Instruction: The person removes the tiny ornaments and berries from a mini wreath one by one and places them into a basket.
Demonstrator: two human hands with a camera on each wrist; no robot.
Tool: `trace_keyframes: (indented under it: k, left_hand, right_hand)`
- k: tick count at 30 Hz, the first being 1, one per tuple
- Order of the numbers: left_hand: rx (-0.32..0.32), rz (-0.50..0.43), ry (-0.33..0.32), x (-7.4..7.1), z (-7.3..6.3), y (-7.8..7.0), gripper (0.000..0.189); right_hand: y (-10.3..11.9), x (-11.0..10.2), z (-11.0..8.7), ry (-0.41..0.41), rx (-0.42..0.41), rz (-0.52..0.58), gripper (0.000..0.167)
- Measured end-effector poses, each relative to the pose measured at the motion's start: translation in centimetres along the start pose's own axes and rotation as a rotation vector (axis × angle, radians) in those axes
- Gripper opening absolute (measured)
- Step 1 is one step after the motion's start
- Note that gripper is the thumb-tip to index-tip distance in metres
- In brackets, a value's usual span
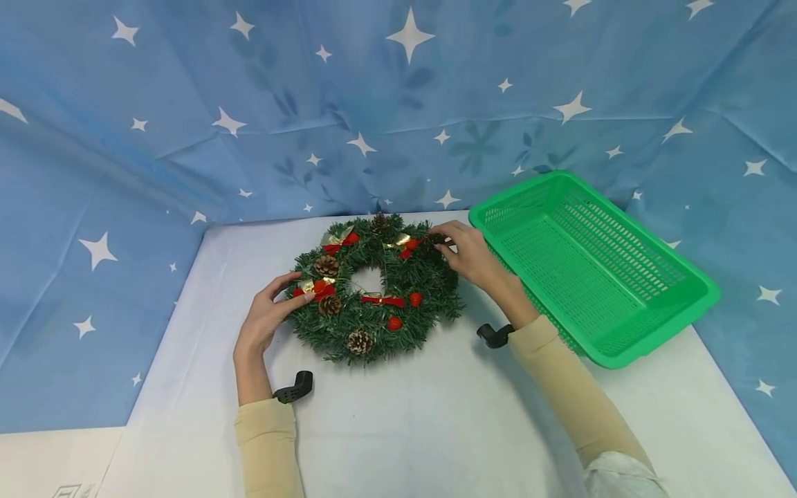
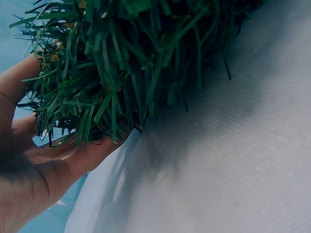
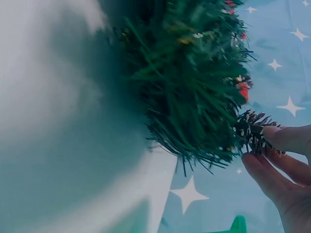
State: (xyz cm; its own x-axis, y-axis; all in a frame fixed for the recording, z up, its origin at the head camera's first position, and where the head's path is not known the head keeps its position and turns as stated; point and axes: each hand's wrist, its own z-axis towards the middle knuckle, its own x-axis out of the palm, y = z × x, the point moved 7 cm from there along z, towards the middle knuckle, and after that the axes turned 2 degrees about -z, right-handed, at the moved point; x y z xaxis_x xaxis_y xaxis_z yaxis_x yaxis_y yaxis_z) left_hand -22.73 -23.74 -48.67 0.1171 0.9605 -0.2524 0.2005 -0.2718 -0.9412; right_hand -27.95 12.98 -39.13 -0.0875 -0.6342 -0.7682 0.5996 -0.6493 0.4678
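A green Christmas wreath (image 1: 429, 325) lies on the white table, trimmed with pine cones, red berries and red-and-gold bows. At its left side my left hand (image 1: 264, 315) grips it, thumb near a bow (image 1: 320, 289) and fingers round the outer edge. The left wrist view shows those fingers (image 2: 92, 155) under the tinsel needles. My right hand (image 1: 470, 256) is at the wreath's upper right, pinching a pine cone (image 3: 255, 131) with white-tipped scales between thumb and fingers. That cone sits right against the needles, close to a red bow (image 1: 407, 249).
A green plastic basket (image 1: 679, 318) with mesh sides stands at the right, close to my right forearm. Blue cloth (image 1: 398, 138) with white stars hangs behind the white table (image 1: 398, 429). A black wrist camera (image 1: 295, 387) juts from my left wrist, another (image 1: 495, 335) from my right.
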Motion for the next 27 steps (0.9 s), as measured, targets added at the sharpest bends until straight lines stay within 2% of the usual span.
trace_keyframes:
  k: [15,18,27]
  left_hand:
    - [-0.01,0.008,-0.001,0.1,-0.3,-0.1,0.076]
    - [-0.015,0.001,0.004,0.2,-0.3,0.0,0.077]
    - [-0.027,-0.017,0.026,0.1,-0.1,0.1,0.076]
  right_hand:
    - [0.3,-1.9,1.0,0.023,-0.014,-0.044,0.027]
    - [0.6,-2.5,1.3,0.041,-0.011,-0.053,0.025]
    - [1.0,-4.2,2.1,0.146,0.07,-0.061,0.028]
